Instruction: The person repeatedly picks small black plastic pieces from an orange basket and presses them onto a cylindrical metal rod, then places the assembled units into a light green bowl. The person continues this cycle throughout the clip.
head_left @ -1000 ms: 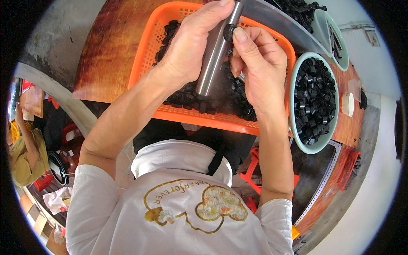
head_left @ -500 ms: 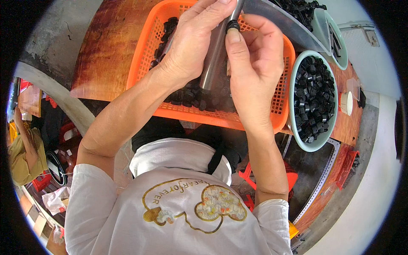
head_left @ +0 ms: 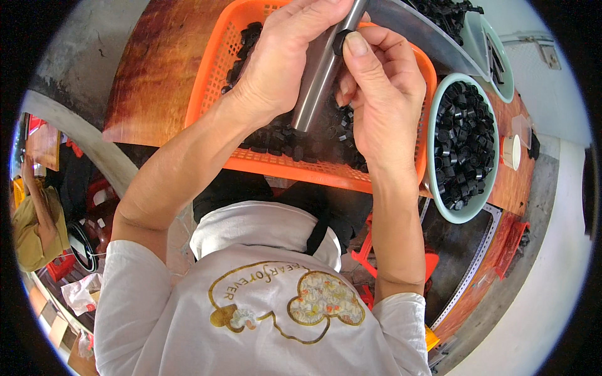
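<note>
My left hand is closed around a smooth metal tube that slants from upper right to lower left. Between the thumb and fingers of my right hand is a small black cap, pressed against the tube's side. Whether the cap encircles the tube or only touches it, I cannot tell. Both hands are over an orange plastic basket with small black plastic parts lying in it. The tube's lower end hangs above those parts, and its top runs out of view.
On the right stands a pale green basin full of black caps. A clear bin and another green basin are behind it. A paper cup sits on the wooden table. Another person's arm shows far left.
My right hand has shifted slightly right and turned, its fingers curling more. The black cap sits at a different tilt against the tube. My left hand has barely moved.
</note>
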Motion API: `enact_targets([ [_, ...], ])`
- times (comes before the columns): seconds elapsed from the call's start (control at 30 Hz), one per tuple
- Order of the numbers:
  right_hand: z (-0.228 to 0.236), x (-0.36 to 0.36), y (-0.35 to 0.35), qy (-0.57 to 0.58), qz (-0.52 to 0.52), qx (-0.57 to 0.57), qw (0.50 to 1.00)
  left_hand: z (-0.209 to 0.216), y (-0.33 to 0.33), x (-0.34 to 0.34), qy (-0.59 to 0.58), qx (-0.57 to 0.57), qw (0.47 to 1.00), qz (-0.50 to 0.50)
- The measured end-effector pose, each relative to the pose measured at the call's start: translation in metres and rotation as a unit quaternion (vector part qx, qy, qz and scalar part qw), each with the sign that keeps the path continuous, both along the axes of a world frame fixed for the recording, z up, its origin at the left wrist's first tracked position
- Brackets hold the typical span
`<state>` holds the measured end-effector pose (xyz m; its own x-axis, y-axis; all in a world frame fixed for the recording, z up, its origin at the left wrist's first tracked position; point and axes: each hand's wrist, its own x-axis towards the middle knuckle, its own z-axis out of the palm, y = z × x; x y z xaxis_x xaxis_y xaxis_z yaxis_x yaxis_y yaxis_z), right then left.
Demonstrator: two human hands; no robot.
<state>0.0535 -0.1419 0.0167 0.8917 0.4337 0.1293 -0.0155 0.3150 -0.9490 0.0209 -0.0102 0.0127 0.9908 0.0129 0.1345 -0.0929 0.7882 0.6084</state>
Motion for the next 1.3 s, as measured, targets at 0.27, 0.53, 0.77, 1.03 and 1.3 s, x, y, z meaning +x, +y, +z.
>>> enact_targets([
  [0.27,-0.01,-0.006,0.003,0.001,0.007,0.015,1.0,-0.012,-0.009,0.01,0.018,-0.002,0.994,0.108],
  [0.53,-0.008,-0.006,0.004,0.068,0.073,-0.015,0.995,-0.009,-0.012,0.01,0.036,0.061,0.986,0.154],
  [0.77,0.0,-0.001,-0.005,0.056,0.119,-0.049,0.99,0.0,-0.004,0.002,0.075,0.103,0.987,0.094],
  [1.03,-0.012,0.006,-0.007,0.108,0.184,0.031,0.976,0.012,-0.011,-0.004,0.094,0.181,0.97,0.131],
  [1.3,-0.011,0.009,-0.017,0.11,0.182,0.018,0.977,0.014,-0.006,-0.006,0.086,0.172,0.975,0.116],
])
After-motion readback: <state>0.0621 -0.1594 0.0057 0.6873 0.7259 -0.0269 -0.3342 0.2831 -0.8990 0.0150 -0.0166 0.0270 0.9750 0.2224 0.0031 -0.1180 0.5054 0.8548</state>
